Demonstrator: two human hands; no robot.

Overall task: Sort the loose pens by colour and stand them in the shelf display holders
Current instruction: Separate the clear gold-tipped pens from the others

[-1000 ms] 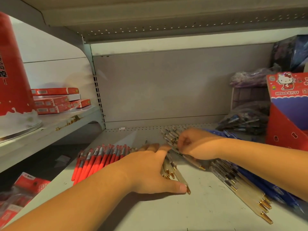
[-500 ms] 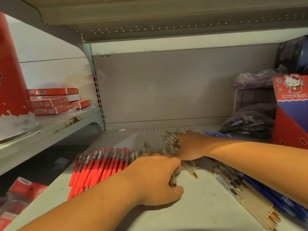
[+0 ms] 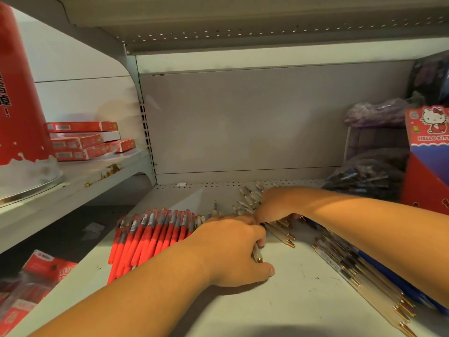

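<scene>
The grip of the left hand (image 3: 233, 251) is closed around a few clear pens, one gold tip poking out below the curled fingers (image 3: 260, 242), while the right hand (image 3: 279, 203) presses down on the heap of clear pens (image 3: 250, 198) at the middle of the shelf (image 3: 279, 300); whether its fingers pinch any I cannot tell. Sorting looks well advanced: the red pens (image 3: 148, 234) lie in a tidy row at left, clear gold-tipped pens (image 3: 359, 280) and blue pens (image 3: 388, 276) lie grouped at right. Nothing yet stands in a holder, so that step seems wholly left. The pens lie flat, long axes running roughly front to back, red ones leaning slightly, gold tips toward the viewer.
</scene>
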